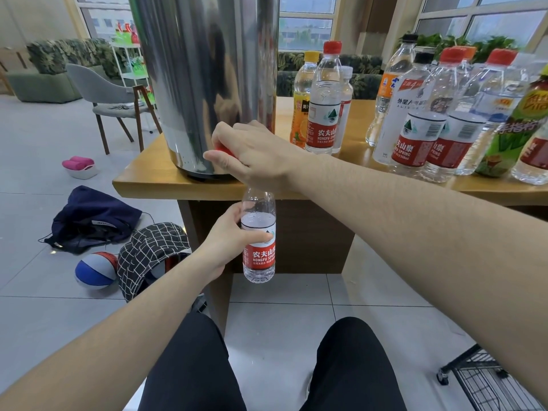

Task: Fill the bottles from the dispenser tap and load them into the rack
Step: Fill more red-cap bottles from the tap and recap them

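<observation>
1. The left hand point(234, 235) is gripping the bottle point(259, 232) with its fingers point(261, 237) wrapped round the label, holding it upright below the front edge of the table point(142, 179), directly under the right hand.
2. The right hand point(252, 152) is grasping the red tap handle point(224, 150) at the base of the steel dispenser point(204, 84), which is standing at the table's front left corner.
3. The bottle's mouth is hidden behind the right hand; alignment with the spout cannot be confirmed. Water appears to be standing near the shoulder.
4. Risk: the bottle is looking nearly full, so a late shut-off would likely overflow onto the floor and the person's knees.
5. Risk: the bottle is hanging unsupported; a wet label could let it slip in the grip.
6. Risk: the right forearm is passing close to the capped bottles point(323, 102) crowding the table's right side; a wide withdrawal could topple them.
7. Open room is lying below and left of the table edge; the wire rack point(486, 384) is sitting on the floor at lower right, partly out of view.
</observation>
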`<state>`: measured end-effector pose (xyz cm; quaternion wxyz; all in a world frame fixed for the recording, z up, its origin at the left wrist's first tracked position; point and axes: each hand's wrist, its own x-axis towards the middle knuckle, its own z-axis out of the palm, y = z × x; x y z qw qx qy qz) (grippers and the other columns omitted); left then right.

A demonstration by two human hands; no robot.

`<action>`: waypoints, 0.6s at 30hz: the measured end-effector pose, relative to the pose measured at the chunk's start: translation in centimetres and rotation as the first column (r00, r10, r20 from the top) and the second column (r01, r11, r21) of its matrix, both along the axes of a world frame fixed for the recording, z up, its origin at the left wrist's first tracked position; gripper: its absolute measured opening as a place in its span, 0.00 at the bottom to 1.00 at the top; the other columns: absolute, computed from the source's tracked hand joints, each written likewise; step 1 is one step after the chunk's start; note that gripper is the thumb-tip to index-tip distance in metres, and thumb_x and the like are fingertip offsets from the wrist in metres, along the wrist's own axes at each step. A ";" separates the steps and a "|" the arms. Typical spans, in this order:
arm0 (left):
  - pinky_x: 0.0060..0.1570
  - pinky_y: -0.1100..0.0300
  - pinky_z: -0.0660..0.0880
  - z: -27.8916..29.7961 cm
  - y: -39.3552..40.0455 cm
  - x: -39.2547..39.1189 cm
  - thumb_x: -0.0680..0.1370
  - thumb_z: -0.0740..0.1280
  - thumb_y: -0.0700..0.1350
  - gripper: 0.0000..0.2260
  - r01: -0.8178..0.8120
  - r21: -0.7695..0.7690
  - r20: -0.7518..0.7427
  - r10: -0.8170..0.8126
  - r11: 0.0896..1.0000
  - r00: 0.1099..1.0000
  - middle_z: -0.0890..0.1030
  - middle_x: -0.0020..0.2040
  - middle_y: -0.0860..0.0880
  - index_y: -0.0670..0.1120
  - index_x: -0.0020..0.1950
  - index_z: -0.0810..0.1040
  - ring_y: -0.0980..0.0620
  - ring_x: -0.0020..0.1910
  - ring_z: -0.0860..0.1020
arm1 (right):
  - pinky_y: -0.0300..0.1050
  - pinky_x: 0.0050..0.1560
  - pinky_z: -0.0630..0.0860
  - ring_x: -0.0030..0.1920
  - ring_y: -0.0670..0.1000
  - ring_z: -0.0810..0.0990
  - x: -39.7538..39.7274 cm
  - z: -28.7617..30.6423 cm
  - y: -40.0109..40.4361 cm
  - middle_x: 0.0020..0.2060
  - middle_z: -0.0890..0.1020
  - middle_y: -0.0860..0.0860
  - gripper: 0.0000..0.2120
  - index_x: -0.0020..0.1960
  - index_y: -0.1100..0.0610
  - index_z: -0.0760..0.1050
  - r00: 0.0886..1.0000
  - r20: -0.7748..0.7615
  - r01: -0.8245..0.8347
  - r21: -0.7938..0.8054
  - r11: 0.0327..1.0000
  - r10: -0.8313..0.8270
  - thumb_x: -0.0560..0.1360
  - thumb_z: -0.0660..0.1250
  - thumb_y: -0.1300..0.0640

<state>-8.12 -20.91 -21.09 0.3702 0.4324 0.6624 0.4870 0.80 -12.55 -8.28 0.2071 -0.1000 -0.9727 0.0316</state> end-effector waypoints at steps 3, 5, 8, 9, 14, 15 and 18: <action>0.50 0.59 0.73 0.1 0.0 0.0 0.73 0.77 0.42 0.33 -0.003 0.001 0.001 0.003 1.000 1.000 0.75 0.69 0.51 0.52 0.74 0.66 0.53 0.59 0.75 | 0.40 0.54 0.59 0.42 0.44 0.70 0.0 0.0 0.0 0.40 0.71 0.42 0.10 0.52 0.49 0.64 1.000 -0.002 -0.001 -0.003 1.000 0.001 0.84 0.52 0.44; 0.52 0.57 0.72 0.1 0.0 0.1 0.73 0.77 0.42 0.33 -0.003 -0.001 0.005 0.003 1.000 1.000 0.75 0.69 0.51 0.52 0.75 0.66 0.52 0.59 0.75 | 0.40 0.54 0.59 0.43 0.44 0.70 0.1 0.0 -0.1 0.41 0.72 0.43 0.10 0.53 0.49 0.64 1.000 -0.004 -0.003 -0.002 1.000 0.003 0.84 0.52 0.44; 0.49 0.60 0.73 0.1 0.0 0.1 0.73 0.77 0.42 0.33 -0.001 -0.001 0.014 0.001 1.000 1.000 0.76 0.67 0.52 0.52 0.74 0.67 0.54 0.56 0.76 | 0.39 0.54 0.59 0.46 0.45 0.71 0.3 0.2 -0.1 0.45 0.73 0.45 0.10 0.54 0.50 0.63 1.000 0.006 -0.006 -0.003 1.000 0.006 0.84 0.53 0.44; 0.48 0.60 0.74 0.1 0.0 0.2 0.73 0.77 0.42 0.33 -0.001 -0.002 0.016 0.002 1.000 1.000 0.76 0.67 0.52 0.52 0.74 0.67 0.54 0.56 0.76 | 0.39 0.54 0.59 0.46 0.45 0.71 0.3 0.2 -0.2 0.45 0.73 0.45 0.10 0.54 0.50 0.63 1.000 0.010 -0.008 -0.002 1.000 0.008 0.84 0.53 0.43; 0.55 0.55 0.74 0.2 0.0 0.3 0.73 0.77 0.41 0.33 -0.008 -0.005 0.029 0.008 1.000 1.000 0.76 0.68 0.51 0.52 0.74 0.67 0.51 0.60 0.76 | 0.39 0.54 0.59 0.47 0.45 0.71 0.3 0.2 -0.3 0.45 0.73 0.45 0.10 0.54 0.49 0.63 1.000 0.009 -0.008 -0.007 1.000 0.008 0.84 0.53 0.43; 0.55 0.55 0.73 0.2 0.0 0.3 0.73 0.77 0.41 0.33 -0.009 -0.005 0.029 0.009 1.000 1.000 0.76 0.68 0.51 0.52 0.74 0.67 0.51 0.60 0.75 | 0.40 0.54 0.59 0.46 0.45 0.71 0.3 0.2 -0.3 0.44 0.73 0.44 0.10 0.54 0.49 0.64 1.000 0.006 -0.009 -0.007 1.000 0.009 0.84 0.53 0.43; 0.55 0.55 0.73 0.2 0.1 0.6 0.73 0.77 0.41 0.33 -0.015 -0.005 0.029 0.016 1.000 0.999 0.75 0.69 0.50 0.51 0.75 0.66 0.50 0.61 0.75 | 0.41 0.54 0.60 0.44 0.45 0.71 0.2 0.1 -0.3 0.41 0.71 0.42 0.10 0.52 0.49 0.64 1.000 -0.009 -0.008 -0.010 1.000 0.008 0.84 0.53 0.43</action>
